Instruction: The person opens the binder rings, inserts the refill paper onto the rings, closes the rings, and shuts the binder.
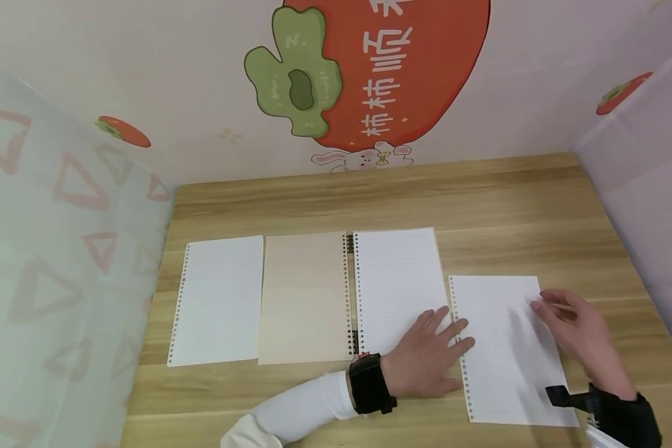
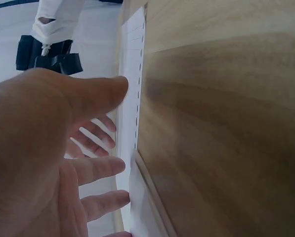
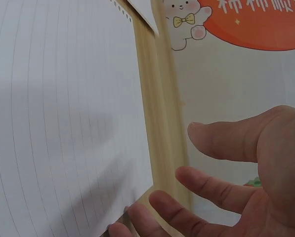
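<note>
A white lined sheet [image 1: 509, 354] with a row of punched holes down its left side lies on the wooden table at the right. My left hand [image 1: 425, 361] has its fingers spread, the tips over that sheet's holed edge and the right-hand page [image 1: 397, 280] of an open ring-bound notebook. At the sheet's right edge is my right hand [image 1: 579, 336], thumb and fingers apart in the right wrist view with nothing between them. The notebook's left half is a beige page [image 1: 302, 298], joined by dark ring clips [image 1: 355, 341].
Another white holed sheet [image 1: 218, 298] lies left of the beige page. Behind the wooden table [image 1: 369, 199] rises a printed backdrop [image 1: 201, 81], and patterned cloth walls [image 1: 50, 249] stand along both sides. Both wrists wear black straps [image 1: 371, 382].
</note>
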### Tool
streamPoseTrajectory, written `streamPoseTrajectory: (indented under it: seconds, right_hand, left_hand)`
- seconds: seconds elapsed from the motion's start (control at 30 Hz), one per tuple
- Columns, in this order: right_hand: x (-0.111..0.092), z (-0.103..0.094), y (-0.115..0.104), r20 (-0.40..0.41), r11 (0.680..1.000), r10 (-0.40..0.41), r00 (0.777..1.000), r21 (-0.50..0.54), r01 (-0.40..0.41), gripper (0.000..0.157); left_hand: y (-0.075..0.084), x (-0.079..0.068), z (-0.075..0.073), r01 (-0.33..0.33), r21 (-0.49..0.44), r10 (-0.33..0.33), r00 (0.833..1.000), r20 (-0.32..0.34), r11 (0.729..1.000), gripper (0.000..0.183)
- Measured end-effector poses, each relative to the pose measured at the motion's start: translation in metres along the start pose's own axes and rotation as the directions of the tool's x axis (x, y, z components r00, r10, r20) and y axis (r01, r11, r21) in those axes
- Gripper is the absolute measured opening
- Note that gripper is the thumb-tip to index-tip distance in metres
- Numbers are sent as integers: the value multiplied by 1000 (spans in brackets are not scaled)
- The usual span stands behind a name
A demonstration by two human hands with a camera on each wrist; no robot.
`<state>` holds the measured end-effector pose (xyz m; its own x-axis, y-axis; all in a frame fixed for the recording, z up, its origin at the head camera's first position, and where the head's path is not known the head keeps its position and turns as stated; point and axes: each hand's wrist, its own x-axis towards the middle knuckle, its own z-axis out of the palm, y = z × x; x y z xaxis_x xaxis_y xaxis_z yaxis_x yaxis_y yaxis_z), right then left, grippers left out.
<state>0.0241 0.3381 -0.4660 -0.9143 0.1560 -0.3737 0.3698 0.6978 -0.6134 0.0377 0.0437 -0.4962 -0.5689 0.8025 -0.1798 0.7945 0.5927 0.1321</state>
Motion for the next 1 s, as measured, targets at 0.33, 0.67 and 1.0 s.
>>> streamPoseTrajectory:
  seconds: [0.33,0.67,1.0]
  right_hand:
    - [-6,-4,10,21,997,65,998,41,-66,77]
    - [-14,-12,22,47,998,57,997,18,-58,78]
    - [-2,-14,16,48,986,57,997,151,-64,76]
  left_hand:
    - [14,1,14,27,43,-24,997,-72,999,74]
    - [19,5,16,54,47,-50,995,-85,997,75]
    - [7,13,10,71,60,-65,994,-85,996,74]
